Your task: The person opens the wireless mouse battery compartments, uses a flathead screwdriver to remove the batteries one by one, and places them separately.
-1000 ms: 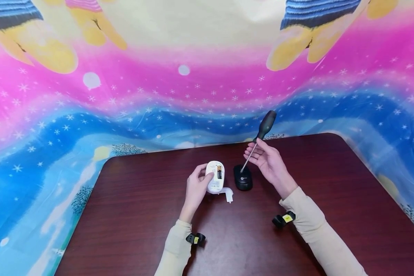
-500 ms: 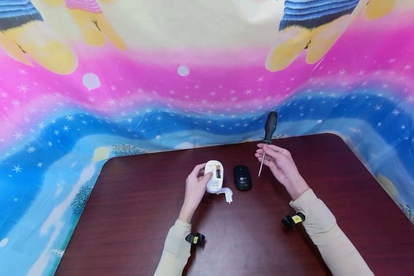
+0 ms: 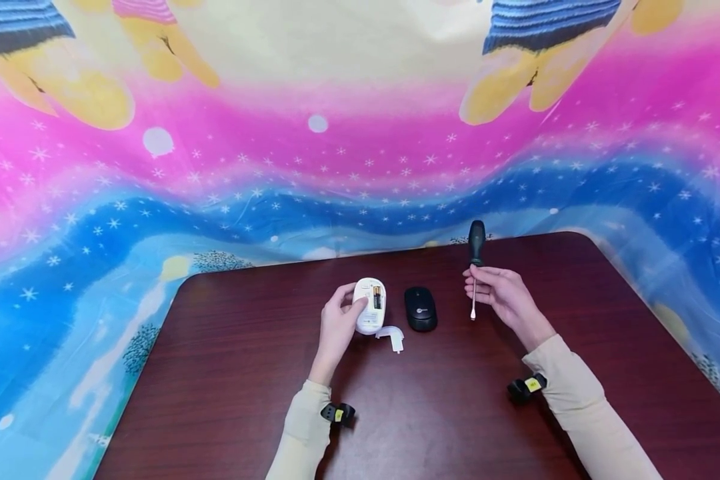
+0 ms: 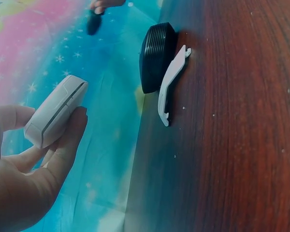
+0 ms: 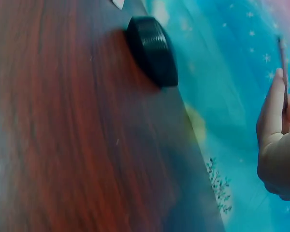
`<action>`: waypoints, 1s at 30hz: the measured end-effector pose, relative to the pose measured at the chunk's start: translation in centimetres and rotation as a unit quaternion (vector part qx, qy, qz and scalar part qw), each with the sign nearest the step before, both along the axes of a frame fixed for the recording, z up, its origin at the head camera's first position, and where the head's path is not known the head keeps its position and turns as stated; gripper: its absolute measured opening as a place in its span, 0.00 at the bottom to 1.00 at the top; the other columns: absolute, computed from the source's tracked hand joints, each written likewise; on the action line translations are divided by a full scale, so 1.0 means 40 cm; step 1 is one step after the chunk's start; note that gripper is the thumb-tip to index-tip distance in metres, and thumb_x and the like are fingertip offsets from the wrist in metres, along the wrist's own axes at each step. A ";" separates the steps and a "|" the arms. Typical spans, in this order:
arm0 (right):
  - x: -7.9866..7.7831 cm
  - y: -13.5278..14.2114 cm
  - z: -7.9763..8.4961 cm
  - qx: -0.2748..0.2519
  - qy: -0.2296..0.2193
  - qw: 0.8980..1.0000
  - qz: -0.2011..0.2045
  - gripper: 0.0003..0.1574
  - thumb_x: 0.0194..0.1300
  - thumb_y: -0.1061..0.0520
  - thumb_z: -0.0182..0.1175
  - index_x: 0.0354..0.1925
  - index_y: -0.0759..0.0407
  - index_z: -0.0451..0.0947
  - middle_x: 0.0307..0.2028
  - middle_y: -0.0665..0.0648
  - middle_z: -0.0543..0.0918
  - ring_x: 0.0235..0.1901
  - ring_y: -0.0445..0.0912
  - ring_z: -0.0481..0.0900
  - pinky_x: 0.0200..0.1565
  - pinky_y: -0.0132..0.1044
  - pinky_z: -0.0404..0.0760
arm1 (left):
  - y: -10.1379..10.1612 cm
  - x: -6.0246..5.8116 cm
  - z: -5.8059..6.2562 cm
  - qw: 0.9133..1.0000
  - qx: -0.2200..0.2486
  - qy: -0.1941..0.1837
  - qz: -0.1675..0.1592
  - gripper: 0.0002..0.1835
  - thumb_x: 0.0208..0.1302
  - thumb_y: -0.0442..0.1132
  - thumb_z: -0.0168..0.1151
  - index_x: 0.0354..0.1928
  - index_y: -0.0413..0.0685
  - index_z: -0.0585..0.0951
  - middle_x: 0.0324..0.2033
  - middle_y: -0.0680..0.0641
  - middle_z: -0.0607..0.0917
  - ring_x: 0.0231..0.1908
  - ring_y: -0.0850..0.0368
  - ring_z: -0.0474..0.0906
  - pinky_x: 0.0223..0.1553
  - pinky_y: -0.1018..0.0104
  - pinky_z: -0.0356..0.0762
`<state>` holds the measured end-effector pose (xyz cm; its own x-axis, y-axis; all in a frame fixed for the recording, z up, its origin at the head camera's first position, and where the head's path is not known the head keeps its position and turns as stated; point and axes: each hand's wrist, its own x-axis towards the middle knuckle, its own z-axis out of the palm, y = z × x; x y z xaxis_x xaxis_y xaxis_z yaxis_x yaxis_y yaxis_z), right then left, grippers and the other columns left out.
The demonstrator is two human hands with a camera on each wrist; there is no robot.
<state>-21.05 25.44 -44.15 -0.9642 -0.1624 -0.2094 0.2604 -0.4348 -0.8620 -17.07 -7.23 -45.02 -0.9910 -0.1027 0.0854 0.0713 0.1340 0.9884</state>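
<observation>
My left hand (image 3: pixel 338 321) grips a white computer mouse (image 3: pixel 371 319), its underside facing me and two batteries (image 3: pixel 377 297) showing in the open compartment. The left wrist view shows the same mouse (image 4: pixel 55 111) edge-on between thumb and fingers, raised off the table. To the right, my right hand (image 3: pixel 507 297) pinches a screwdriver (image 3: pixel 477 243) by its shaft, dark handle up and metal tip down. Between the hands a black mouse (image 3: pixel 421 309) lies on the table. A white battery cover (image 3: pixel 394 338) lies just in front of it.
The dark red wooden table (image 3: pixel 246 373) has a far edge close behind the mice. A colourful printed cloth (image 3: pixel 336 160) hangs behind it. Black wrist cameras (image 3: pixel 339 414) sit on both sleeves.
My right hand has moved right with the screwdriver, away from above the black mouse, and the screwdriver has turned from slanted to nearly vertical. The left hand holds the white mouse almost still.
</observation>
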 end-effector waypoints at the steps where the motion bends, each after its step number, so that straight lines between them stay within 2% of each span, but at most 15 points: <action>1: -0.001 0.006 -0.006 0.008 -0.007 1.000 -0.002 0.17 0.78 0.63 0.57 0.34 0.58 0.90 0.32 0.54 0.89 0.29 0.42 0.87 0.39 0.35 0.88 | 0.000 0.000 0.000 1.000 0.000 0.000 0.000 0.19 0.67 0.32 0.67 0.59 0.37 0.82 0.44 0.38 0.86 0.36 0.51 0.87 0.20 0.70 0.77; 8: 0.002 0.056 -0.042 0.055 -0.029 0.998 -0.002 0.18 0.78 0.63 0.57 0.33 0.57 0.90 0.33 0.53 0.90 0.30 0.41 0.87 0.39 0.33 0.87 | -0.004 -0.004 -0.003 1.000 -0.005 0.002 0.002 0.19 0.66 0.33 0.67 0.59 0.38 0.83 0.44 0.38 0.86 0.39 0.47 0.88 0.23 0.70 0.78; 15: 0.006 0.084 -0.063 0.095 -0.037 0.995 0.022 0.16 0.77 0.63 0.57 0.35 0.58 0.90 0.33 0.54 0.90 0.32 0.41 0.88 0.41 0.35 0.87 | -0.004 -0.005 -0.002 1.000 -0.012 0.001 0.002 0.19 0.66 0.33 0.67 0.58 0.38 0.83 0.43 0.38 0.86 0.38 0.48 0.88 0.27 0.72 0.79; 24: 0.020 0.101 -0.092 0.094 -0.049 0.994 0.037 0.16 0.78 0.66 0.55 0.38 0.62 0.89 0.33 0.55 0.89 0.33 0.41 0.88 0.40 0.32 0.87 | -0.002 0.002 -0.005 1.000 -0.014 -0.007 0.004 0.19 0.67 0.33 0.67 0.59 0.37 0.82 0.44 0.38 0.86 0.37 0.50 0.87 0.24 0.71 0.78; 27: 0.022 0.110 -0.100 0.099 -0.050 0.993 0.035 0.16 0.78 0.66 0.54 0.38 0.63 0.88 0.33 0.56 0.89 0.33 0.42 0.88 0.41 0.34 0.87 | -0.001 0.005 0.003 1.000 -0.012 -0.013 0.005 0.19 0.68 0.32 0.66 0.59 0.35 0.82 0.45 0.37 0.86 0.37 0.51 0.86 0.23 0.72 0.77; 30: 0.023 0.115 -0.104 0.104 -0.045 0.993 0.035 0.14 0.78 0.67 0.54 0.42 0.67 0.87 0.33 0.57 0.88 0.34 0.43 0.88 0.42 0.36 0.88 | 0.002 0.014 0.029 1.000 -0.011 -0.014 0.005 0.18 0.67 0.29 0.64 0.59 0.32 0.81 0.45 0.33 0.85 0.37 0.49 0.86 0.24 0.71 0.77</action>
